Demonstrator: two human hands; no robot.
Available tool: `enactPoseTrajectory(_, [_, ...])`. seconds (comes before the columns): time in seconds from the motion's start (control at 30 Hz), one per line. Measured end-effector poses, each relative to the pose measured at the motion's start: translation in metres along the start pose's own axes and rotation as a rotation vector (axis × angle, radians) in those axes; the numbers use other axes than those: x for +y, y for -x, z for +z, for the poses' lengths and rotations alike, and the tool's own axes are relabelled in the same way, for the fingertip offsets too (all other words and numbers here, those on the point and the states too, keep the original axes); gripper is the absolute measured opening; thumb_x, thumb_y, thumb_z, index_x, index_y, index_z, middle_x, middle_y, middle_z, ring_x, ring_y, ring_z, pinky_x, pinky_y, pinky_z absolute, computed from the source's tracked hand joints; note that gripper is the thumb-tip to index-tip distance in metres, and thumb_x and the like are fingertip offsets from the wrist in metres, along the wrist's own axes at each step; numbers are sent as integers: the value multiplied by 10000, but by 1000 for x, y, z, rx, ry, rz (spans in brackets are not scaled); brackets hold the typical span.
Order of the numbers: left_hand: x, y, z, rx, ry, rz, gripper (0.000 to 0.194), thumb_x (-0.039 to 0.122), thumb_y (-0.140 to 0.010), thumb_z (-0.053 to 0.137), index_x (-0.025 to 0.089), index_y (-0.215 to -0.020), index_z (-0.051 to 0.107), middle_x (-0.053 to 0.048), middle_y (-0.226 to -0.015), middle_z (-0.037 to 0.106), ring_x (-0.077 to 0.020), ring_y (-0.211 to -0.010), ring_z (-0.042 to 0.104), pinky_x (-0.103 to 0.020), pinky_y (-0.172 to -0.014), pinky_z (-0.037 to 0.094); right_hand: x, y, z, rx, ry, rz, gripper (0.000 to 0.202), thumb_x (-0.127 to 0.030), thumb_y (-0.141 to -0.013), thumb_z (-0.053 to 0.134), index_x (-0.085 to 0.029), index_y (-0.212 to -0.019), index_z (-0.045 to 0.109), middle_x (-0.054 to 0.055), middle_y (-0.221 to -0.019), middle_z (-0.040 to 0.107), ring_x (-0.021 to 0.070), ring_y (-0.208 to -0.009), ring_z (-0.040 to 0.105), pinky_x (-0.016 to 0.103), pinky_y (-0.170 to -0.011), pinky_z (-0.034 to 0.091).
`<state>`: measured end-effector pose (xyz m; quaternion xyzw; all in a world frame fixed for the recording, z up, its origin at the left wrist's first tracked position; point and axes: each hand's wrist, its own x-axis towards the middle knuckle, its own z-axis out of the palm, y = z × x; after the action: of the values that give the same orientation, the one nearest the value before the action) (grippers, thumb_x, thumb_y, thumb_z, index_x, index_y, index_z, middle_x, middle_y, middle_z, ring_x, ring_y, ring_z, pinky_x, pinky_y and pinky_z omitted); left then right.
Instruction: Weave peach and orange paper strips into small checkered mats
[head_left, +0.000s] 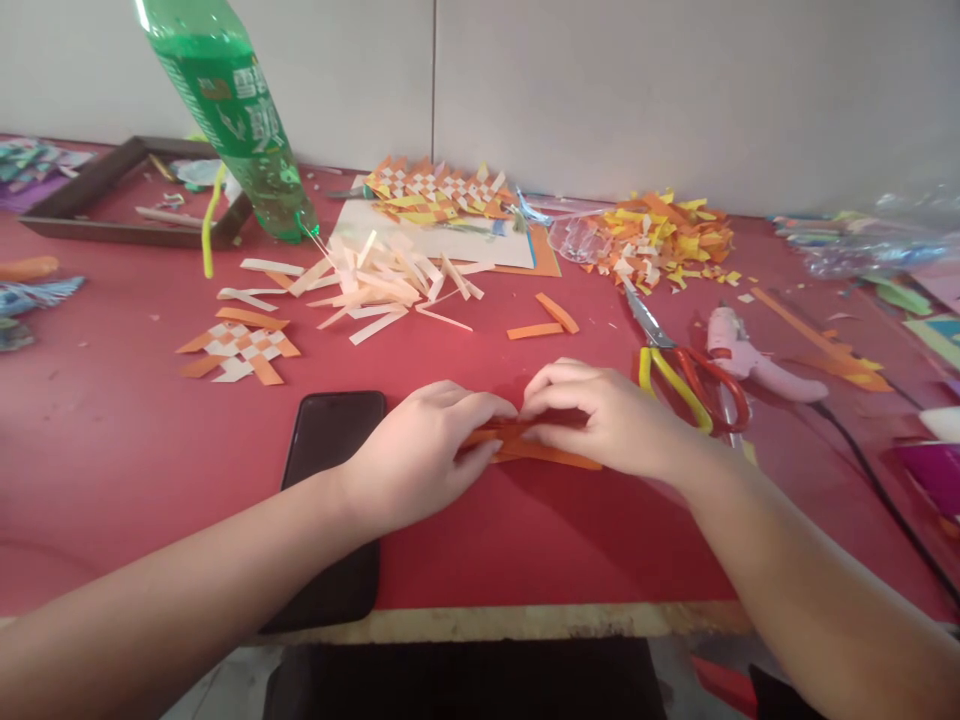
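Observation:
My left hand (pixel 431 450) and my right hand (pixel 600 415) meet low over the red table, fingers closed on orange paper strips (pixel 551 452). My fingers hide part of the strips, so how they are joined cannot be made out. Under my left forearm lies a black phone (pixel 337 430). Two folded orange strips (pixel 544 322) rest just beyond my hands. To the left is a woven orange and white paper piece (pixel 244 345), lying flat. Behind it spreads a loose pile of cream paper strips (pixel 382 275).
Scissors (pixel 667 360) with red and yellow handles and a pink glue gun (pixel 757 360) lie right of my hands. A green bottle (pixel 232 120) stands at the back left beside a dark tray (pixel 82 225). Orange and yellow scraps (pixel 667 235) are heaped near the wall.

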<state>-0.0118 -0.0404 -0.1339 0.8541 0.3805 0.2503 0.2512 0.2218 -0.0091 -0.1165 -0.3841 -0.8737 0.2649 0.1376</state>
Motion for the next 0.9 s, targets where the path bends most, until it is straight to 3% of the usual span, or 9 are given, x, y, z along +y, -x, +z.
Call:
enactPoseTrajectory(0.07, [0, -1, 0, 32, 26, -21, 227, 109, -892, 569, 144, -1074, 701, -57, -939, 760, -202, -854, 675, -308, -786, 521, 5, 0, 2, 36, -13, -40, 110, -163, -880, 672, -221, -902, 763, 29, -906, 708, 170, -885, 674, 290, -799, 511])
enactPoseTrajectory(0.23, [-1, -4, -3, 149, 174, -67, 187, 105, -900, 588, 179, -987, 737, -25, -975, 775, -139, -893, 701, -236, -839, 509, 11, 1, 3, 109, -76, -85, 135, -246, -926, 644, -239, -952, 777, 35, -930, 702, 152, -852, 669, 269, -738, 523])
enactPoseTrajectory(0.4, [0, -5, -4, 256, 365, -279, 118, 230, -894, 663, 196, -991, 721, -22, -978, 769, -136, -892, 713, -215, -791, 527, 4, 8, 6, 291, -114, -86, 245, -175, -897, 667, -262, -1115, 737, 4, -879, 734, 127, -785, 686, 245, -727, 540])
enactPoseTrajectory(0.47, [-1, -5, -3, 299, 531, -369, 189, 304, -888, 689, 200, -1046, 684, -19, -918, 759, -135, -818, 714, -210, -708, 534, -1, 12, 6, 349, -197, -86, 327, -142, -881, 677, -280, -1177, 703, -16, -875, 753, 114, -760, 700, 232, -729, 549])
enactPoseTrajectory(0.57, [0, -7, -5, 307, 778, -467, 262, 338, -875, 711, 202, -1084, 631, 5, -780, 735, -128, -704, 702, -197, -605, 521, -10, 15, 4, 229, -358, -188, 304, -93, -892, 626, -287, -1099, 732, -20, -920, 775, 94, -708, 708, 195, -602, 532])
enactPoseTrajectory(0.7, [2, -10, -8, 316, 976, -506, 205, 286, -840, 752, 183, -977, 640, 2, -792, 743, -140, -774, 730, -213, -717, 564, -16, 12, 3, 65, -377, -193, 359, -65, -887, 608, -307, -1110, 751, -11, -1045, 792, 133, -874, 759, 224, -756, 586])
enactPoseTrajectory(0.8, [3, -10, -7, 282, 1023, -522, 191, 310, -838, 759, 175, -941, 673, -22, -837, 764, -164, -809, 745, -242, -759, 582, -14, 10, 5, 83, -449, -177, 265, -118, -885, 662, -312, -1024, 777, -8, -938, 793, 140, -826, 754, 229, -720, 585])
enactPoseTrajectory(0.9, [3, -9, -6, 212, 1007, -526, 182, 327, -859, 739, 168, -947, 724, -52, -899, 786, -184, -849, 751, -264, -792, 587, -11, 9, 7, 145, -541, -163, 126, -206, -860, 733, -294, -934, 786, 6, -868, 703, 127, -739, 691, 234, -634, 558])
